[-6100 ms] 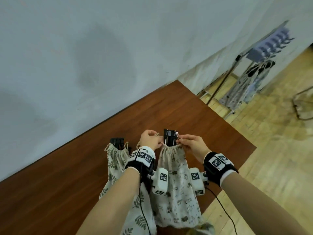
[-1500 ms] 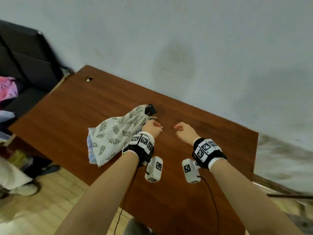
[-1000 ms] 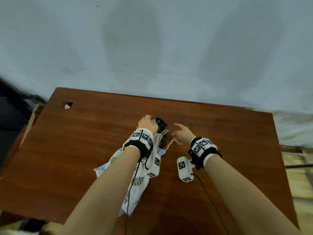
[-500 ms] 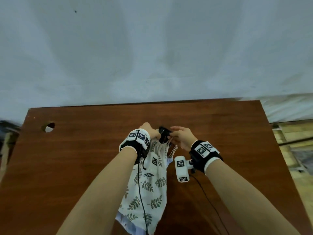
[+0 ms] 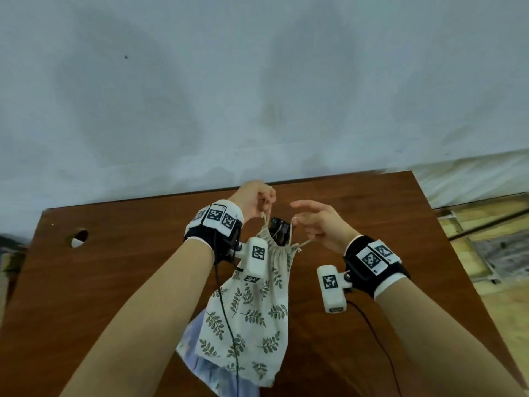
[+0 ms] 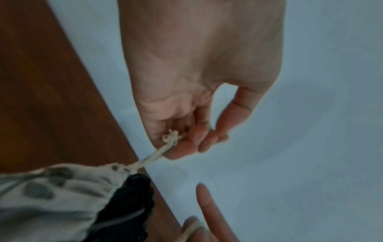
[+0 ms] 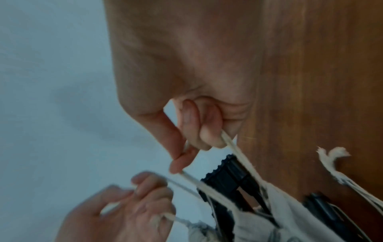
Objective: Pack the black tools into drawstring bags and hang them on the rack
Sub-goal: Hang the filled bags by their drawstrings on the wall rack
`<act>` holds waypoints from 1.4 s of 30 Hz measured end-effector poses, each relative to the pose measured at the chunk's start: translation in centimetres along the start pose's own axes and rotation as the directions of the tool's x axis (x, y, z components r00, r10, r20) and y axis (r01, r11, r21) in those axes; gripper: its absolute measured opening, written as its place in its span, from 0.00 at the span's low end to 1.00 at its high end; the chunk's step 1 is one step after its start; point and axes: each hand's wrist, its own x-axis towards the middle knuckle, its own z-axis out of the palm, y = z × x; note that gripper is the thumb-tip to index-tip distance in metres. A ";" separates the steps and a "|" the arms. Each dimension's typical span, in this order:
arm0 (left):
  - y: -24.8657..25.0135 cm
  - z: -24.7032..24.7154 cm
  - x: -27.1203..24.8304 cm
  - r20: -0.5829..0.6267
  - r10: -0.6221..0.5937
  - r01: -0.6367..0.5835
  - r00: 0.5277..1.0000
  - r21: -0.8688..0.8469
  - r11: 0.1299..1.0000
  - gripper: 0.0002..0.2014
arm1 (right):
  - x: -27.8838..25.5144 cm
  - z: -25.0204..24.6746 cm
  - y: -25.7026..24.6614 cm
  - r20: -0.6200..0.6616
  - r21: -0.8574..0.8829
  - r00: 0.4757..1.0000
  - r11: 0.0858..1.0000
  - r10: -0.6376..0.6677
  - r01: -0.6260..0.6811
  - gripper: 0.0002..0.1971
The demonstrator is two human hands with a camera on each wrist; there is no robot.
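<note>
A cream drawstring bag (image 5: 252,313) printed with green leaves hangs above the brown table (image 5: 120,282), lifted by its cords. A black tool (image 5: 279,229) sticks out of the gathered mouth. My left hand (image 5: 257,197) pinches the left drawstring (image 6: 157,154) near its knot. On the other side, my right hand (image 5: 317,224) holds the right drawstring (image 7: 236,149) in curled fingers. In the right wrist view the tool's black ridged handles (image 7: 225,178) show between the cords, and a knotted cord end (image 7: 331,157) hangs loose.
A pale wall (image 5: 257,96) rises right behind the table. The table has a round hole (image 5: 76,238) near its far left corner. Wooden floor (image 5: 492,224) and a dark rail lie to the right. A pale blue cloth (image 5: 206,365) peeks from under the bag.
The view swung from the rack back to the table. Both hands took the leafy bag's cords and lifted it; the hands now pull apart and the mouth has gathered round the tool.
</note>
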 end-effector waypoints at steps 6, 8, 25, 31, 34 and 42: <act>5.7 6.1 -4.7 0.323 0.174 -0.234 0.930 0.157 0.959 0.03 | -8.0 -0.4 -6.3 0.113 -0.040 0.949 0.953 -0.295 0.301 0.14; 7.8 8.5 -6.5 0.395 0.163 -0.254 0.904 0.188 0.949 0.05 | -11.1 -1.4 -8.3 0.093 -0.023 0.928 0.931 -0.361 0.364 0.21; 12.4 42.3 -9.3 0.719 0.059 -0.595 0.692 0.522 0.611 0.08 | -32.6 -22.3 -10.8 -0.239 -0.680 0.701 0.632 -0.671 0.372 0.30; 8.6 57.2 -6.6 0.749 0.057 -0.688 0.660 0.572 0.447 0.09 | -41.2 -36.1 -6.3 -0.323 -0.645 0.716 0.697 -0.619 0.312 0.04; 6.7 64.5 -4.5 0.748 0.041 -0.686 0.663 0.585 0.433 0.06 | -45.7 -43.2 -4.8 -0.331 -0.663 0.759 0.710 -0.561 0.237 0.10; 2.8 80.6 1.9 0.773 -0.077 -0.710 0.630 0.613 0.347 0.05 | -51.7 -58.3 -2.5 -0.501 -0.690 0.766 0.721 -0.402 -0.073 0.12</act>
